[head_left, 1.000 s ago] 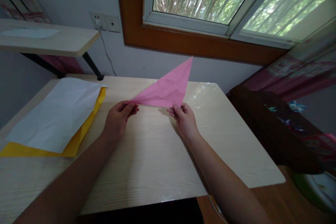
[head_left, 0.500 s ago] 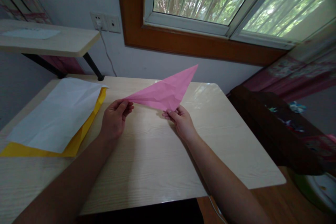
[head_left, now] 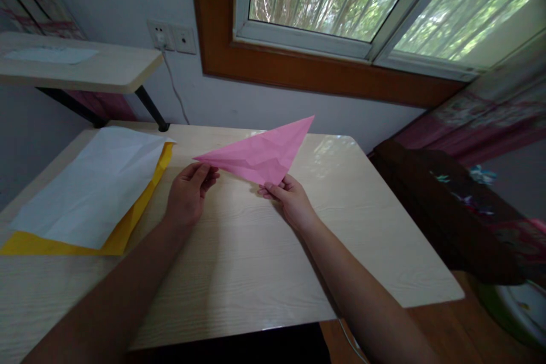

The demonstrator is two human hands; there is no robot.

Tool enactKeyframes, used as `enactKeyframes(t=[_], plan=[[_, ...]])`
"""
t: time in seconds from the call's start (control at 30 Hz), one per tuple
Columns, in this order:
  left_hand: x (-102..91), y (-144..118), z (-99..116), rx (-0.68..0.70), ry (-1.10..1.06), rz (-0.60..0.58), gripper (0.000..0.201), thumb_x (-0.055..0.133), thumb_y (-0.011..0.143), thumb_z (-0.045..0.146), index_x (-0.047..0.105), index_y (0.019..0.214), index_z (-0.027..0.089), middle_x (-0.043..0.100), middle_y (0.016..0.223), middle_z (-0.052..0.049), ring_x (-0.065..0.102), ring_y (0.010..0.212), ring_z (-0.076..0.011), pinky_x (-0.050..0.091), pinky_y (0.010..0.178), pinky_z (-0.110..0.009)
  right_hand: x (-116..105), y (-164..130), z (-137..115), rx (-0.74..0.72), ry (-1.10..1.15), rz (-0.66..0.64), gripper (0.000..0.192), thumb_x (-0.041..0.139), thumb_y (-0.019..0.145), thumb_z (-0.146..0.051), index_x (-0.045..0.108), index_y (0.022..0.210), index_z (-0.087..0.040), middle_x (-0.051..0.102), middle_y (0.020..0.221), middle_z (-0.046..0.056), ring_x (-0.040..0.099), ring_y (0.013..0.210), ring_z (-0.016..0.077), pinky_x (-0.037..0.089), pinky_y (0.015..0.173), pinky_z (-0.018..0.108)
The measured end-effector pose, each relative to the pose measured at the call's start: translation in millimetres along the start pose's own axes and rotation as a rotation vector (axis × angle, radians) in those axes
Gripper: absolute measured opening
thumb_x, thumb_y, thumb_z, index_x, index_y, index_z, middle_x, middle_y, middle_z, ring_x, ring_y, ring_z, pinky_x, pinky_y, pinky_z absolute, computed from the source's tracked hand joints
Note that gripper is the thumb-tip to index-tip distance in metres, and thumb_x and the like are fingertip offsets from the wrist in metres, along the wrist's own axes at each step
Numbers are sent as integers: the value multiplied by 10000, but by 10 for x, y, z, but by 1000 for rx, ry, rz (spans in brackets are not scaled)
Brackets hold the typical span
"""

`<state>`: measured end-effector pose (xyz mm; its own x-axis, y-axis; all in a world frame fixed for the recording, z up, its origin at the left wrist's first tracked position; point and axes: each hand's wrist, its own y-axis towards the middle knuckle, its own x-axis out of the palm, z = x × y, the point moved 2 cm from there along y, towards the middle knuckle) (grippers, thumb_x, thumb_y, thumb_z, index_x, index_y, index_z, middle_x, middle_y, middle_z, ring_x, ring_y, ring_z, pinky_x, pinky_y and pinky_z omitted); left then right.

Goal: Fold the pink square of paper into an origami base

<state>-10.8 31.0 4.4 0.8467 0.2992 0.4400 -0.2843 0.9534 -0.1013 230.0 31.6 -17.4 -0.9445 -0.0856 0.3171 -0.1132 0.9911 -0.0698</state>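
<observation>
Head view: seemingly one pink sheet (head_left: 262,153)

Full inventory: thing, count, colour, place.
Table: 1, pale, centre
Pink paper: 1, pink, held above table
Yellow paper: 1+, yellow, table left
White sheet: 1, white, atop yellow paper
Shelf: 1, pale, upper left
Shelf paper: 1, whitish, on shelf
Wall: 1, whitish, behind
Outlets: 2, white, wall
Cords: 2, whitish, outlet, below table
Window: 1, silver, top
Curtains: 2+, pink/white, both sides
Furniture: 1, brown, right
Small items: several, multicoloured, on furniture
Round object: 1, green/white, lower right
Floor: 1, brown, lower right
Left hand: 1, bare, pinching pink paper
Right hand: 1, bare, pinching pink paper
</observation>
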Motion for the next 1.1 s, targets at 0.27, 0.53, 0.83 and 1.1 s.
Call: enactKeyframes(t=[0.27, 0.53, 0.83, 1.1], plan=[[2, 8, -63, -13, 45, -49, 352, 882, 661, 412, 689, 823, 165, 709, 767, -14, 670, 715, -126, 537, 689, -240, 52, -49, 24, 25, -59, -107, 321, 883, 739, -365, 734, 951, -175, 796, 845, 47, 763, 742, 155, 619, 696, 255], [-39, 28, -60, -2, 84, -4, 313, 853, 672, 398, 680, 794, 168, 702, 714, -11, 662, 658, -127, 496, 617, -228, 69, -66, 15, 38, -122, -192, 316, 868, 752, -385, 730, 946, -175, 796, 841, 46, 756, 721, 142, 611, 686, 243], [-56, 42, -7, 23, 86, 17, 274, 833, 689, 379, 676, 776, 171, 695, 681, 3, 643, 620, -112, 482, 597, -212, -115, -118, -257, 106, -324, -105, 452, 708, 867, -585, 637, 680, -180, 647, 543, 2, 566, 443, 88, 392, 407, 177], [-85, 55, -154, -103, 307, -145, 343, 850, 683, 461, 720, 750, 150, 698, 649, -41, 607, 571, -131, 456, 543, -223, -256, -177, -501, -475, -470, 359, 228, 739, 882, -435, 703, 781, -234, 615, 642, -16, 538, 590, 139, 457, 573, 262]])
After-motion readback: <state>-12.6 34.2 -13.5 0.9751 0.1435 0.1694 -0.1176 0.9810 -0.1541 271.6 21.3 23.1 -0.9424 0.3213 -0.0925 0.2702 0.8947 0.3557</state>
